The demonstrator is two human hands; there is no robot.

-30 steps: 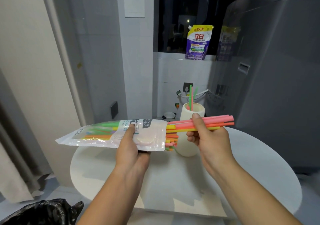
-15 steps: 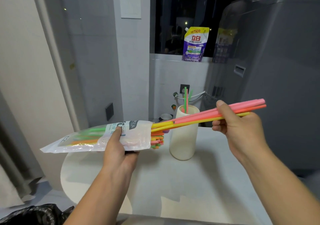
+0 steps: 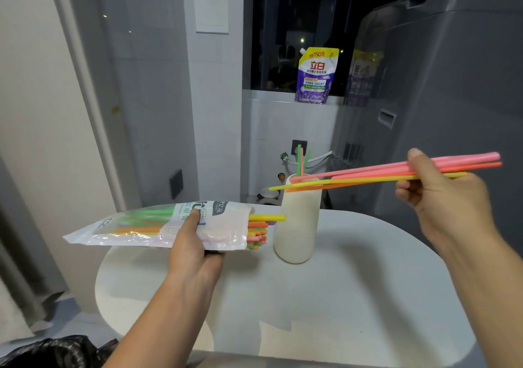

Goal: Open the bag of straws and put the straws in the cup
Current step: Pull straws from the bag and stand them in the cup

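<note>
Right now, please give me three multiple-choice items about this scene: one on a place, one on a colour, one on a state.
1. Where does the cup stand?
A. on the white table
B. on the window ledge
C. on the floor

2. What colour is the topmost straw in the right hand?
A. blue
B. pink
C. black

3. What state is the bag of straws in?
A. sealed, lying on the table
B. empty, crumpled
C. open, held by the left hand

Answers:
1 A: its base rests on the table.
2 B: the bundle of straws has pink on top.
3 C: straw ends stick out of its mouth.
</note>
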